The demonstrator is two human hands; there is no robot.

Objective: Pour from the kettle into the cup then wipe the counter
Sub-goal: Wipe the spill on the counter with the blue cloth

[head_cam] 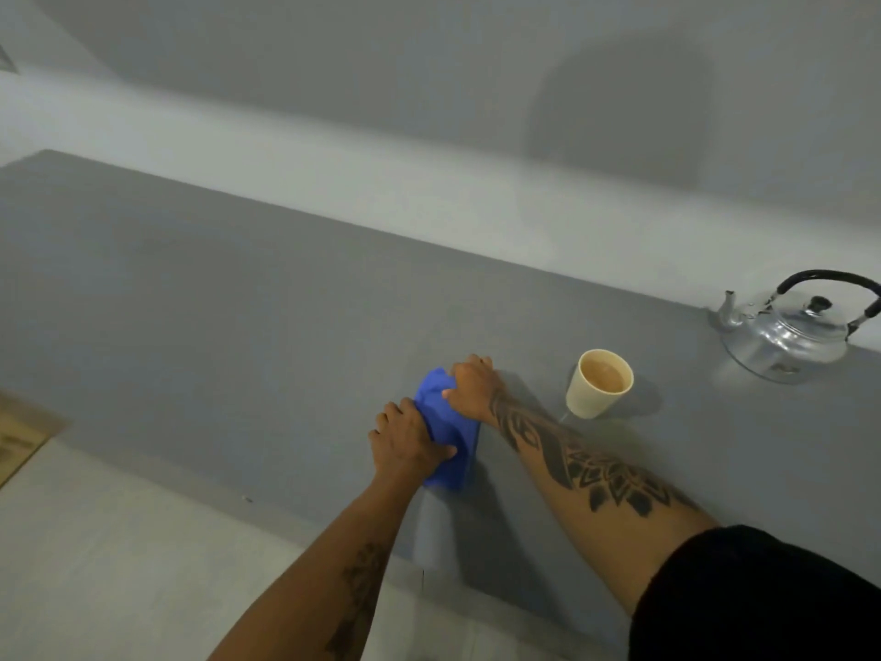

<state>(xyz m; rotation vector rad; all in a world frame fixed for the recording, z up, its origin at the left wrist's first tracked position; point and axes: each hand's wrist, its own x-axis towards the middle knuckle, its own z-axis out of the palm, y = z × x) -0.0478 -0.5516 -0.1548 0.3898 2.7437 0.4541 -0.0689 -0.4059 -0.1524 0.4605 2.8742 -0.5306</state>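
Our left hand [407, 438] lies palm down, fingers curled toward eleven o'clock. Our right hand [472, 386] presses flat just beyond it, at one o'clock; both tattooed forearms reach forward.

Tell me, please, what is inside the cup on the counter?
The cup holds a light brown, milky-looking liquid nearly to the rim. Its surface is all that shows; the liquid hides the bottom and anything resting there.
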